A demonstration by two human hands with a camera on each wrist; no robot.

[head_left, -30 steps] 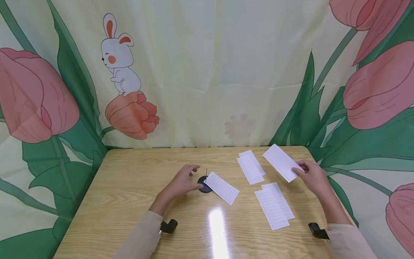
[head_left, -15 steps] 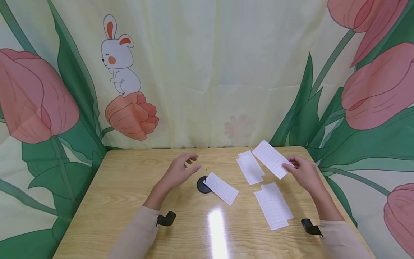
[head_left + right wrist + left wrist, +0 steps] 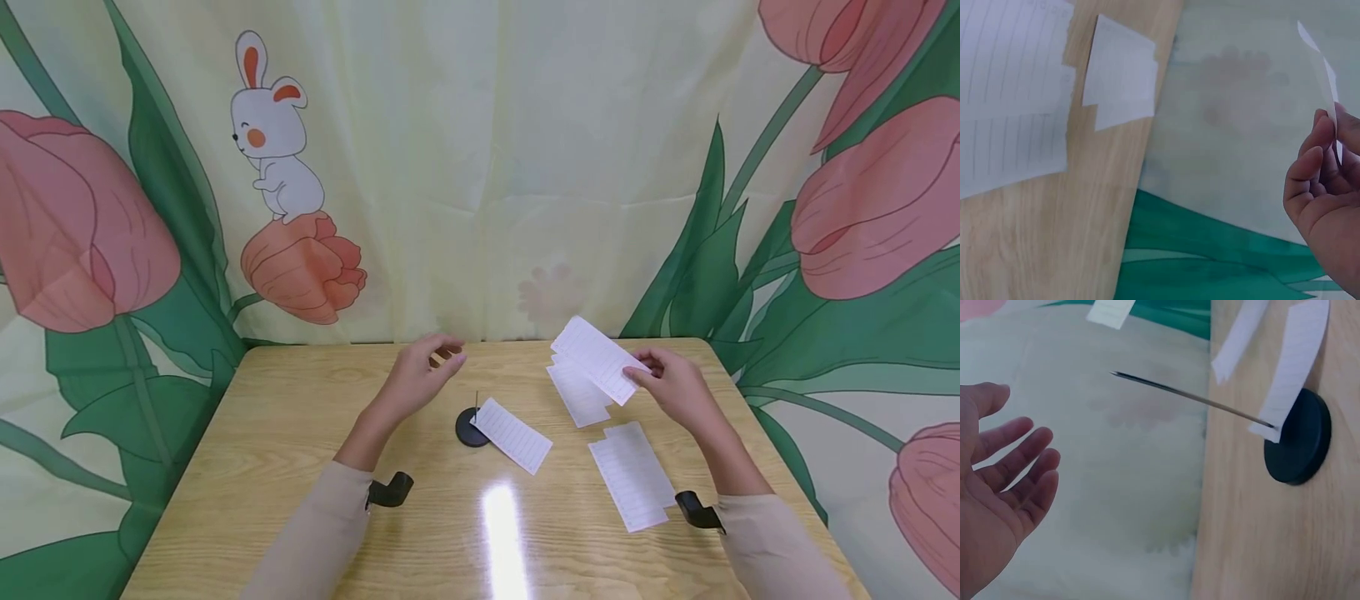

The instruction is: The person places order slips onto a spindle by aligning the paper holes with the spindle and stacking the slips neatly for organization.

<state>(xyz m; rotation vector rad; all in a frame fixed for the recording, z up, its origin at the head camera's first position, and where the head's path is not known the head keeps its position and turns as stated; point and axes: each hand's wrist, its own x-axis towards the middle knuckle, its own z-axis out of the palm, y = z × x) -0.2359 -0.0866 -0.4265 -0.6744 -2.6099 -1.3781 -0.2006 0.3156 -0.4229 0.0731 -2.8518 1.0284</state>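
My right hand point(image 3: 671, 383) pinches a lined slip of paper point(image 3: 596, 354) by its right end, holding it up over the far right of the table; the right wrist view shows the held slip point(image 3: 1329, 81) edge-on between thumb and fingers. A paper spike point(image 3: 1191, 397) rises from a round black base point(image 3: 467, 432) near the middle. One lined slip point(image 3: 513, 435) is stuck on the spike, low down against the base. Left of and beyond the spike, my left hand point(image 3: 416, 375) is raised with nothing in it, its fingers point(image 3: 1035, 481) relaxed and slightly bent.
Two overlapping slips point(image 3: 581, 396) lie at the back right, partly covered by the held slip in the head view. Another overlapping pair point(image 3: 632, 475) lies nearer, in front of my right hand. A curtain point(image 3: 450, 167) printed with tulips and a rabbit hangs behind the wooden table point(image 3: 300, 417).
My right hand has carried its slip leftward, so that it now overlaps the back pair in the head view. My left hand has moved up and away from the spike base.
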